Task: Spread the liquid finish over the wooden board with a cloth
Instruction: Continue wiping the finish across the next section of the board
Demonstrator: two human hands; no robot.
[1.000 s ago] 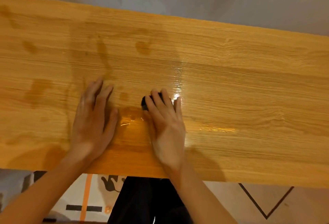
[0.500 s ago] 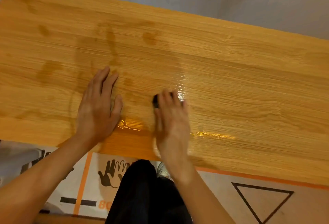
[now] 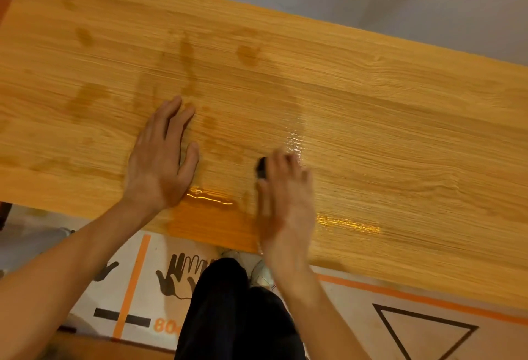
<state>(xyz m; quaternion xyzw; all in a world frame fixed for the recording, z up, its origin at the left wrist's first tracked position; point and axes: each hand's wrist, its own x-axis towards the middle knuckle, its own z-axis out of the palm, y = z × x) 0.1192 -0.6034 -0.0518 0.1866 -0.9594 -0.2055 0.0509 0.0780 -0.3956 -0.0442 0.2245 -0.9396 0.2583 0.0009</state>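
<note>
My left hand [image 3: 160, 165] lies flat on the wooden board [image 3: 385, 136], fingers straight and holding nothing. My right hand [image 3: 285, 196] presses a dark cloth [image 3: 261, 167] onto the board near its front edge — only a corner shows beneath my blurred, extended fingers. Wet finish [image 3: 208, 198] glistens between my hands — darker blotches further left.

Workshop: wet wooden board [image 3: 371, 131], printed floor sheet [image 3: 357, 316].
</note>
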